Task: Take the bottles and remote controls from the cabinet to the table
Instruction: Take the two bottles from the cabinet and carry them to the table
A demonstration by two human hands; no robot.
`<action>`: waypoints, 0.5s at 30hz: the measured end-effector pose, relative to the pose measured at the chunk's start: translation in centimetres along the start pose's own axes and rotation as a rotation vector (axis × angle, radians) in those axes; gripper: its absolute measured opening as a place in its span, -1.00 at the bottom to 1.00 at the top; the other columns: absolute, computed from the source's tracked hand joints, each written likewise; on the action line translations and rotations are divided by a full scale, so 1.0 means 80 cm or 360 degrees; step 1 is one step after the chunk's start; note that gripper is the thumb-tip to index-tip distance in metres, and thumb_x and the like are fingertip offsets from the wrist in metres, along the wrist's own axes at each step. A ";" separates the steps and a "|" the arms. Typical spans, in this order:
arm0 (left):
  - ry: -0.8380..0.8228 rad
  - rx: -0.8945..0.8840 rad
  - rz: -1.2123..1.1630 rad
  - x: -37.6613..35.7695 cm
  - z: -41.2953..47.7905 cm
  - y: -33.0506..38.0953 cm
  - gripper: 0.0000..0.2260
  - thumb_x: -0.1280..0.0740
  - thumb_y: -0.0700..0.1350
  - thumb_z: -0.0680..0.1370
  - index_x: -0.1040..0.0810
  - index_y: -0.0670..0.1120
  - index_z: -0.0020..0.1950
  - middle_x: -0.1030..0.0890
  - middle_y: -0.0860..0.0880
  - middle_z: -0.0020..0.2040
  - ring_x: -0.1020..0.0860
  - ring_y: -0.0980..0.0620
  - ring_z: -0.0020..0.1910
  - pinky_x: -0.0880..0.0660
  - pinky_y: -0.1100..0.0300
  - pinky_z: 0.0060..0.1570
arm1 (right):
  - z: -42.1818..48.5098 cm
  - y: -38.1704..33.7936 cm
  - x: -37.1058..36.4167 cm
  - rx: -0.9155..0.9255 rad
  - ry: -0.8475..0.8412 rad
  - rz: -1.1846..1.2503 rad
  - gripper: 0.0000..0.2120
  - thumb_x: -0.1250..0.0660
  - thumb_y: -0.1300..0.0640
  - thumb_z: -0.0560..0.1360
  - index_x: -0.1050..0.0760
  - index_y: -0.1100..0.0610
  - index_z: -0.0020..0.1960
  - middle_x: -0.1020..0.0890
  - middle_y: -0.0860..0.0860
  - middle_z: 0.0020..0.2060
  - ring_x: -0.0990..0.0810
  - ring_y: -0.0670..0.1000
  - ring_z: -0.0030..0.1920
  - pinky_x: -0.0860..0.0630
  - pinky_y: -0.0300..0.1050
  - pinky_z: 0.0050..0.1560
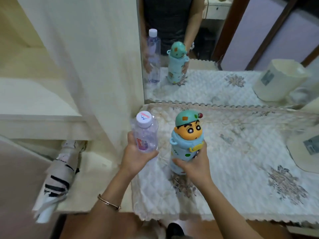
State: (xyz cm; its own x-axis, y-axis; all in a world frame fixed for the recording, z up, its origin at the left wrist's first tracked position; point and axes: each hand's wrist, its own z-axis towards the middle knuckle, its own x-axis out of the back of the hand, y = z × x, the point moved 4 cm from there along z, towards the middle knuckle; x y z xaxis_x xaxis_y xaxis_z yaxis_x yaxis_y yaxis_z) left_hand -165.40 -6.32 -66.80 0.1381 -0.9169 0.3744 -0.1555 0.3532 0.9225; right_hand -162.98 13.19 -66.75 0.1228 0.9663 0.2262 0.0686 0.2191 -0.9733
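Left hand [136,157] up at the table's near-left corner, fingers and thumb wrapped round the lower body of a clear plastic water bottle with a white screw cap [146,135], held upright. Right hand [195,164] beside it, clamped on a pale-blue cartoon-boy flask with a green cap-shaped lid [187,138], also upright. Both bottles are over the quilted white tablecloth with grey flower prints [241,152]. The flask's base looks to be at the cloth, but I cannot tell whether either bottle is actually touching down.

So this reads as the set-down step for the bottles. The next move calls for lowering each one flat onto the cloth, a little apart, then loosening both grips without tipping them; that soft quilting could let the tall flask wobble.

A cream plastic tub with a grey label [307,149] sits at the right edge, and a wall mirror [224,49] backs the table. No remote controls are visible, so I'd judge those remain to be brought.
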 end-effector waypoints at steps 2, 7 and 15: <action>-0.0037 -0.0018 -0.0007 -0.007 0.010 -0.006 -0.38 -0.53 -0.36 0.26 -0.22 -0.04 0.10 -0.54 -0.09 -0.01 -0.55 0.19 -0.20 -0.37 0.63 -0.32 | 0.005 0.005 -0.013 -0.0024 0.0054 0.0028 -0.26 -0.52 0.41 0.24 -0.27 -0.10 0.21 -0.51 -0.20 0.04 -0.57 -0.35 -0.02 -0.54 -0.45 -0.13; -0.0192 0.0073 0.0061 -0.021 0.019 -0.041 -0.40 -0.55 -0.07 0.19 -0.38 -0.22 0.11 -0.59 -0.10 -0.09 -0.57 0.34 -0.25 -0.35 0.64 -0.32 | 0.001 0.017 -0.029 -0.0079 0.0158 0.0063 -0.20 -0.49 0.47 0.24 -0.21 0.23 0.37 -0.48 -0.25 0.01 -0.52 -0.49 -0.08 -0.42 -0.61 -0.19; -0.0260 -0.0022 0.0037 -0.021 0.025 -0.056 -0.28 -0.56 -0.04 0.23 -0.33 -0.18 0.29 -0.60 -0.09 0.11 -0.59 0.09 0.03 -0.54 0.28 0.06 | 0.002 0.040 -0.025 -0.0101 0.0034 -0.0018 -0.16 -0.55 0.32 0.25 -0.14 0.18 0.38 -0.39 -0.33 0.09 -0.46 -0.48 0.05 -0.46 -0.56 -0.01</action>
State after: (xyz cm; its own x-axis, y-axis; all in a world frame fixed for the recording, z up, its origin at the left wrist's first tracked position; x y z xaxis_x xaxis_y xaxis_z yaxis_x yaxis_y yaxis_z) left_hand -166.85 -6.72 -71.79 -0.0264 -0.9261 0.3765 -0.1432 0.3762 0.9154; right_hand -163.13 11.95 -70.36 0.1428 0.9606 0.2383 0.1328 0.2200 -0.9664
